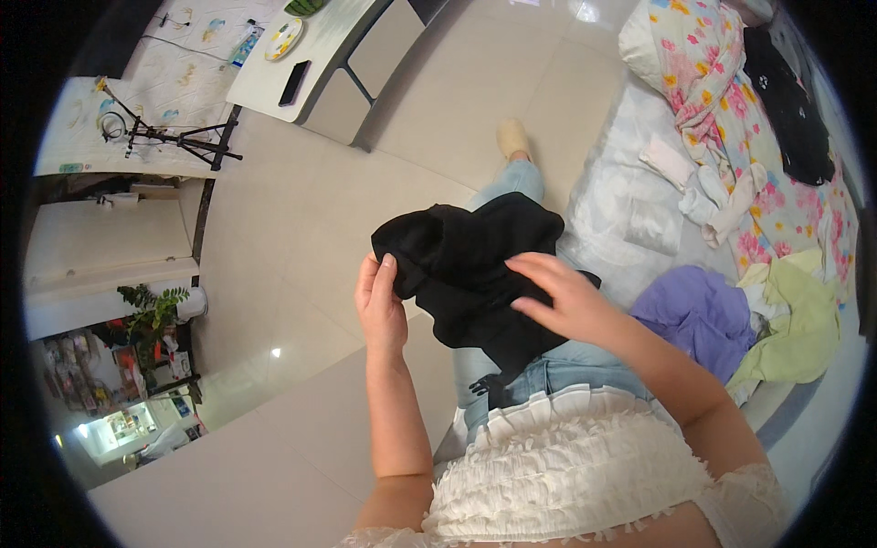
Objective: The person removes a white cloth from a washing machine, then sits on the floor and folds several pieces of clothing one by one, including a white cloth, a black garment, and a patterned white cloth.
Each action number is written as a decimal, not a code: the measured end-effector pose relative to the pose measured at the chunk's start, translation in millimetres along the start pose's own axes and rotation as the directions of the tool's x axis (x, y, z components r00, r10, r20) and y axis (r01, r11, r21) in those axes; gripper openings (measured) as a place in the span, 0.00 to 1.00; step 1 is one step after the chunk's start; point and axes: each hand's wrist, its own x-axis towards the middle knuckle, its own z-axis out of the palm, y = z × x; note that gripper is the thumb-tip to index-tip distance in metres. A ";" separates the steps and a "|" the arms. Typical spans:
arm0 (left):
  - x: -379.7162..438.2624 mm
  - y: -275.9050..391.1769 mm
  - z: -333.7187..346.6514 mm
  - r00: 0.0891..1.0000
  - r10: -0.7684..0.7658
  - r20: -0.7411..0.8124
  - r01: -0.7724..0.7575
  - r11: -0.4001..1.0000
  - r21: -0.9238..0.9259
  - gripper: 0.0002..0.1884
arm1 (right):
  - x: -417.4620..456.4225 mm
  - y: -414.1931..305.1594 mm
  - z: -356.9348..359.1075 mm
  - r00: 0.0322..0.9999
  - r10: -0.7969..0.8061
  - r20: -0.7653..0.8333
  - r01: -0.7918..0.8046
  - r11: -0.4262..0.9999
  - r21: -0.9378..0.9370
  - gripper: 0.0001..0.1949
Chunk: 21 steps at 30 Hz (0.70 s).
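A black cloth garment point(473, 253) lies bunched over my lap, partly covering my light blue jeans point(582, 359). My left hand point(381, 294) pinches its left edge between thumb and fingers. Over the right part of the garment is my right hand point(558, 291), thumb and fingers apart; its fingertips are at the cloth, and I cannot tell whether they press on it. Near my waist, a thin black strip with a frilled end hangs from the fabric. The folds hide the garment's full shape.
To my right, a purple cloth point(699, 318) and a pale green cloth point(795, 322) lie beside rolled light socks point(736, 205) and a floral quilt point(754, 123). A white table point(264, 85) carries a phone point(294, 83) and a plate point(284, 40). A black tripod point(181, 140) is at the left.
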 end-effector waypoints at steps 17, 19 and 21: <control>-8.5 86.0 -10.9 0.557 0.781 -0.284 -0.741 0.621 0.256 0.04 | 7.0 -51.8 -4.9 0.807 -0.016 0.590 0.140 0.976 -0.165 0.26; -6.7 86.9 -12.3 0.560 0.803 -0.206 -0.749 0.596 0.289 0.04 | 7.4 -42.5 -17.8 0.940 -0.114 0.322 0.236 0.899 -0.369 0.22; -5.9 86.0 -16.6 0.616 0.766 -0.186 -0.724 0.643 0.249 0.04 | 13.0 -36.6 -41.8 0.978 -0.115 0.173 0.192 0.820 -0.539 0.21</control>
